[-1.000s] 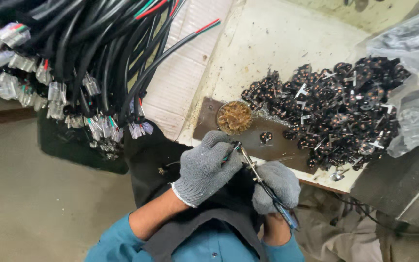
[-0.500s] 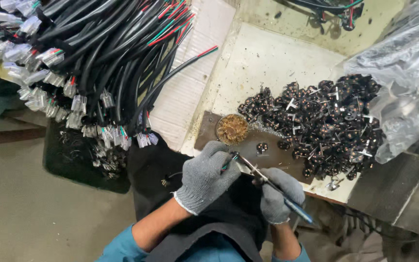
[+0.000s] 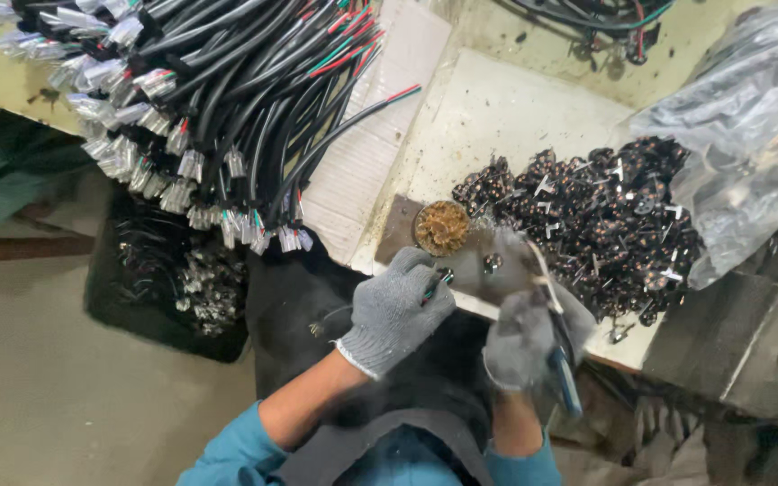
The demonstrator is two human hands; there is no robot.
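Pinching a thin, light wire end just below the brass-wool tin, the gloved left hand holds it near its tip. Right hand, blurred, is wrapped around a blue-handled soldering iron; the wire looks limp, so a grip close to the tip suits it.

Both hands wear grey knitted gloves: the left hand and the right hand, which is blurred. The left glove has a pale cuff. Teal sleeves are pushed up the forearms.

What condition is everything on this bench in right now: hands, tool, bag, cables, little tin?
Left grey knit-gloved hand: closed on a thin wire end.
Right grey knit-gloved hand: blurred, gripping the blue-handled soldering iron.
Small round tin: open, filled with brown material.
Clear plastic bag: open, crumpled.
Small black connector parts: heaped loose.
Black cable bundle: overhanging the table edge.
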